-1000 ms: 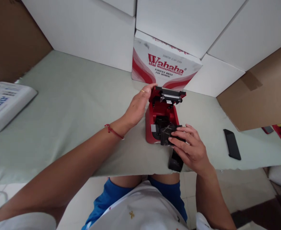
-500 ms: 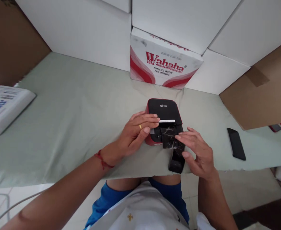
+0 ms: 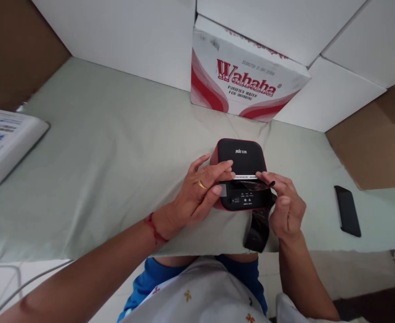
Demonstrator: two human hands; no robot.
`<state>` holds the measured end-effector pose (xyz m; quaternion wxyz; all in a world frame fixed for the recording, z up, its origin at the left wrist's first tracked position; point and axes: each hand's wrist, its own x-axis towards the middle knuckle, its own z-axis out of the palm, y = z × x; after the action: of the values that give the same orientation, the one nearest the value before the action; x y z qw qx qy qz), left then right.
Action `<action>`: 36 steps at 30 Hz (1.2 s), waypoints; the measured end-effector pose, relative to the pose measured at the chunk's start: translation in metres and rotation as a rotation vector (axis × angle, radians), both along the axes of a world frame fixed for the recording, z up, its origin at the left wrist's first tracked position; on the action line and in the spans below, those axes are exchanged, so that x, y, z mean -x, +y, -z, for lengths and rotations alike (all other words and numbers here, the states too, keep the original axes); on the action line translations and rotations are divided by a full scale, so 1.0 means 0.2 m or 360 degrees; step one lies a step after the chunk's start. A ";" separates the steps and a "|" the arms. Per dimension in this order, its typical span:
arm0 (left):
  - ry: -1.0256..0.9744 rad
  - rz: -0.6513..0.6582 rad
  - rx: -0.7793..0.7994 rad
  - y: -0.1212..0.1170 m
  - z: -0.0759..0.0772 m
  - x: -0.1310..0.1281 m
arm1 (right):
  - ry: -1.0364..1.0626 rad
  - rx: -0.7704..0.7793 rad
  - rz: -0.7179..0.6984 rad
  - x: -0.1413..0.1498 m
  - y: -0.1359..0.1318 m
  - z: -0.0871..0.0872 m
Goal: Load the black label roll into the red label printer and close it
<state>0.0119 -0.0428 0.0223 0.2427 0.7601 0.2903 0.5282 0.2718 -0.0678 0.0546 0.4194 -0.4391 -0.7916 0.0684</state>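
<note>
A small printer (image 3: 240, 158) with a black lid and red body sits near the table's front edge, lid down. My left hand (image 3: 199, 190) rests on its left side, fingers laid across the lid's front, a gold ring on one finger. My right hand (image 3: 287, 207) pinches the end of a black glossy strip (image 3: 251, 184) at the printer's slot. The strip runs down past my right palm and hangs over the table edge (image 3: 256, 231).
A pale green cloth covers the table (image 3: 116, 152). White boxes and a Wahaha carton (image 3: 247, 80) stand at the back. A black phone (image 3: 347, 211) lies at right, a white device (image 3: 5, 141) at far left, brown cardboard (image 3: 375, 143) at right.
The printer's lid went from raised to shut. My left hand came down from the lid's back to its front left. My right hand moved from the strip below to pinching it at the slot.
</note>
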 end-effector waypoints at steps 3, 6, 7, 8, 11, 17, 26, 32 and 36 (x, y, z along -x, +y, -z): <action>0.0000 0.0009 -0.0020 0.01 0.01 0.00 | 0.0109 0.0010 0.0038 0.00 0.00 0.03; -0.0067 0.0087 0.0025 0.03 0.02 0.00 | 0.0167 0.0070 0.0029 -0.01 -0.02 0.07; -0.0110 0.0125 0.0048 0.03 0.03 0.00 | 0.0160 0.0094 0.0017 -0.01 -0.02 0.08; -0.0149 0.0163 0.0058 0.03 0.04 0.00 | 0.0150 0.0125 -0.0002 -0.01 -0.03 0.09; -0.0200 0.0212 0.0055 0.05 0.07 0.00 | 0.0167 0.0233 -0.0047 -0.01 -0.06 0.10; -0.0461 0.0361 0.0680 0.15 0.17 0.00 | -0.0116 -0.0118 0.0002 0.11 -0.13 0.02; -0.0595 0.0620 0.0911 0.19 0.22 -0.01 | -0.0265 -0.0357 0.0005 0.13 -0.19 0.03; -0.0477 0.0584 0.0836 0.18 0.20 0.00 | -0.0204 -0.0307 -0.0082 0.11 -0.16 0.00; -0.0497 0.0538 0.0838 0.17 0.21 -0.01 | -0.0167 -0.0257 -0.0117 0.09 -0.11 -0.08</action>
<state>0.0147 -0.0078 -0.0204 0.5561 0.6187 0.2460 0.4975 0.2538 -0.0896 0.0713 0.4087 -0.3775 -0.8309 -0.0033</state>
